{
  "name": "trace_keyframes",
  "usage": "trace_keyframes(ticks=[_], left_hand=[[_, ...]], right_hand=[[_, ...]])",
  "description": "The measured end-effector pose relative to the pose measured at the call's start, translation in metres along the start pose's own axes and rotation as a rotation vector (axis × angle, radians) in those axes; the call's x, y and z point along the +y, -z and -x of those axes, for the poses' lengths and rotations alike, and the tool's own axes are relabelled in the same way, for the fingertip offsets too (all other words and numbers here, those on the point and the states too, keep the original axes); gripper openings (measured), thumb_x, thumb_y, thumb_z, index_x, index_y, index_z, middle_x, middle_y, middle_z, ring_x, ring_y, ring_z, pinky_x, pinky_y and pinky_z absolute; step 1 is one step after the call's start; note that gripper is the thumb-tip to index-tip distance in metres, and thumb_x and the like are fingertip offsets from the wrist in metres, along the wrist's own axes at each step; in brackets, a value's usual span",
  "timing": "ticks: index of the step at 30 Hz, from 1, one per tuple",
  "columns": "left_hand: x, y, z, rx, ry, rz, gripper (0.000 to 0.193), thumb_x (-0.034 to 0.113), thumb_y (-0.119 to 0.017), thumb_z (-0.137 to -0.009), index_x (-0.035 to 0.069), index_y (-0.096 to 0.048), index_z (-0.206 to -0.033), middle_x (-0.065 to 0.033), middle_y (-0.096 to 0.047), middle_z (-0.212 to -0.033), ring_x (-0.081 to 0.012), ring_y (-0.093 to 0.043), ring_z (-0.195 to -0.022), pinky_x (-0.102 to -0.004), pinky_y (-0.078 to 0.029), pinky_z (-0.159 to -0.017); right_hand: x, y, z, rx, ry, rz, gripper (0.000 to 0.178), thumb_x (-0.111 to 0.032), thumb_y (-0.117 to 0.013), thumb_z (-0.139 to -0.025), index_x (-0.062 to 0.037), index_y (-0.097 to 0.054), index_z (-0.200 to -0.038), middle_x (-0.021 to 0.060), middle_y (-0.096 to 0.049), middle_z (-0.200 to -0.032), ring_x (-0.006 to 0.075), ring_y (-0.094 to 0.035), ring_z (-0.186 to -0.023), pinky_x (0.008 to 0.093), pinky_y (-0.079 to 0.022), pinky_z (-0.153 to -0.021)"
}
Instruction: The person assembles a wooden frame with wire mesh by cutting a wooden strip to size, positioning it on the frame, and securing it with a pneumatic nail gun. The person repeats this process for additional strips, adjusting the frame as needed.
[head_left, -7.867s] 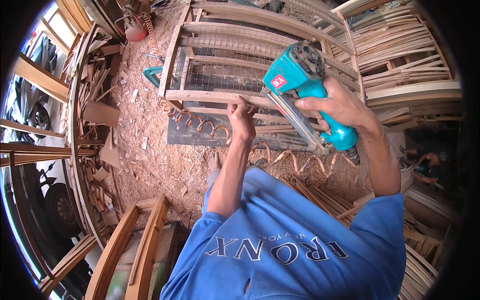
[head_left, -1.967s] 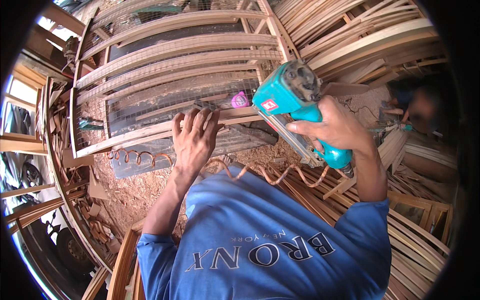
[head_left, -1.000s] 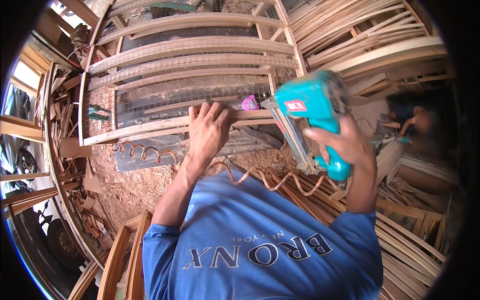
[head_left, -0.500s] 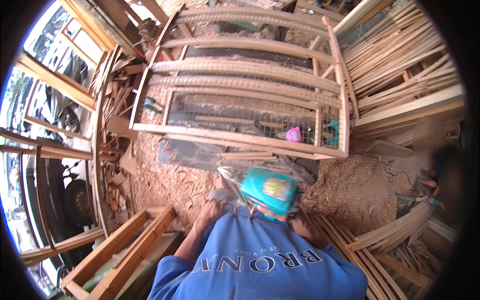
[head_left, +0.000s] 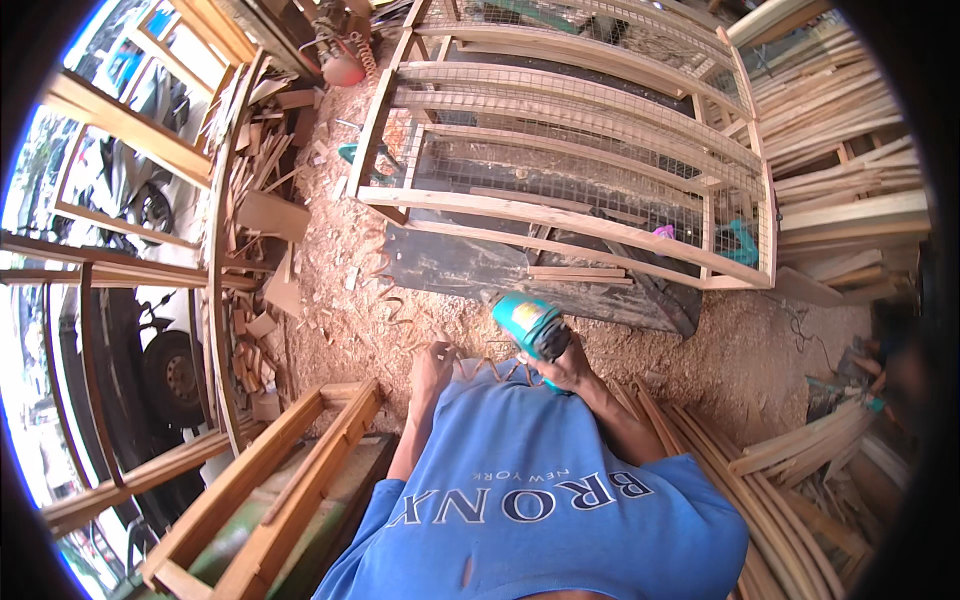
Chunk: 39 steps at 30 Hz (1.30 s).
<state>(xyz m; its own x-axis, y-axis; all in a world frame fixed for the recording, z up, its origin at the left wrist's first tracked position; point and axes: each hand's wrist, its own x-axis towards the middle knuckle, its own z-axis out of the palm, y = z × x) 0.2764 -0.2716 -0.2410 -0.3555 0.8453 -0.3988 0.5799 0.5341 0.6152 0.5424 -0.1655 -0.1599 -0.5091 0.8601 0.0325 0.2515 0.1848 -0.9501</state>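
My right hand (head_left: pixel 568 368) grips a teal and black nail gun (head_left: pixel 528 322) by its handle, in front of my blue shirt. The tool's nose points forward and to the left. A brown coiled air hose (head_left: pixel 490 372) runs beside my hands, close to the shirt. My left hand (head_left: pixel 432 366) is held low to the left of the tool, fingers curled in; what they hold, if anything, is hidden. Ahead stands a wooden frame (head_left: pixel 590 222) of slats and wire mesh, apart from both hands.
A dark board (head_left: pixel 450 262) with thin wood strips (head_left: pixel 578 274) lies under the frame's near side. Wood shavings (head_left: pixel 350 330) cover the floor. Stacked lumber (head_left: pixel 840 140) fills the right, and a wooden ladder-like frame (head_left: pixel 225 480) is at lower left. A red round object (head_left: pixel 343 68) sits far left.
My view has shifted, so the mesh frame appears higher and further right. The nail gun has turned in my right hand, its nose now clearly showing. My left hand has risen slightly in view.
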Motion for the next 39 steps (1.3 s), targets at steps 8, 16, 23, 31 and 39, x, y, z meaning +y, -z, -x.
trace_keyframes(ticks=[8,16,23,31,39], left_hand=[[-0.057,0.145,-0.093,-0.072,-0.12,-0.093,0.025,0.028,-0.063,-0.095,0.011,-0.075,-0.109,-0.0216,-0.073,-0.09,-0.0373,-0.073,-0.087,-0.0433,-0.056,-0.075],[-0.12,0.243,-0.167,0.105,-0.066,-0.143,0.029,0.033,-0.065,-0.096,0.006,-0.077,-0.098,-0.0171,-0.072,-0.076,-0.0307,-0.07,-0.067,-0.0414,-0.052,-0.064],[-0.122,0.318,-0.248,0.334,-0.221,-0.11,0.024,0.027,-0.067,-0.095,0.004,-0.074,-0.096,-0.0172,-0.066,-0.071,-0.0254,-0.061,-0.06,-0.039,-0.047,-0.06],[-0.095,0.364,-0.347,0.43,-0.337,-0.276,0.028,0.029,-0.063,-0.096,0.003,-0.073,-0.094,-0.0221,-0.066,-0.072,-0.0359,-0.066,-0.064,-0.0456,-0.049,-0.063],[-0.157,0.293,-0.434,0.107,-0.446,0.071,0.03,0.018,-0.063,-0.094,0.001,-0.065,-0.119,-0.0091,-0.068,-0.096,-0.0228,-0.062,-0.084,-0.038,-0.05,-0.072]], right_hand=[[-0.002,-0.085,-0.052,0.477,-0.493,-0.922,0.054,-0.017,-0.059,-0.089,-0.005,-0.05,-0.142,0.0025,-0.048,-0.062,0.0156,-0.05,-0.043,0.0332,-0.042,-0.04],[0.036,-0.17,-0.05,0.955,-0.419,-1.497,0.062,-0.022,-0.059,-0.094,-0.0137,-0.041,-0.152,-0.001,-0.045,-0.071,0.0119,-0.044,-0.057,0.0275,-0.042,-0.054],[0.045,-0.241,-0.119,0.73,-0.289,-1.75,0.071,-0.009,-0.074,-0.084,-0.019,-0.045,-0.148,0.0015,-0.052,-0.085,0.0176,-0.053,-0.082,0.0396,-0.047,-0.087],[0.063,-0.25,-0.233,0.821,-0.151,-1.894,0.056,-0.009,-0.069,-0.09,-0.0179,-0.05,-0.141,0.0008,-0.051,-0.087,0.0186,-0.051,-0.085,0.0401,-0.046,-0.088],[0.062,-0.23,-0.271,0.996,-0.49,-1.579,0.03,-0.026,-0.071,-0.094,-0.0076,-0.06,-0.114,0.0113,-0.068,-0.102,0.026,-0.067,-0.095,0.0423,-0.054,-0.091]])
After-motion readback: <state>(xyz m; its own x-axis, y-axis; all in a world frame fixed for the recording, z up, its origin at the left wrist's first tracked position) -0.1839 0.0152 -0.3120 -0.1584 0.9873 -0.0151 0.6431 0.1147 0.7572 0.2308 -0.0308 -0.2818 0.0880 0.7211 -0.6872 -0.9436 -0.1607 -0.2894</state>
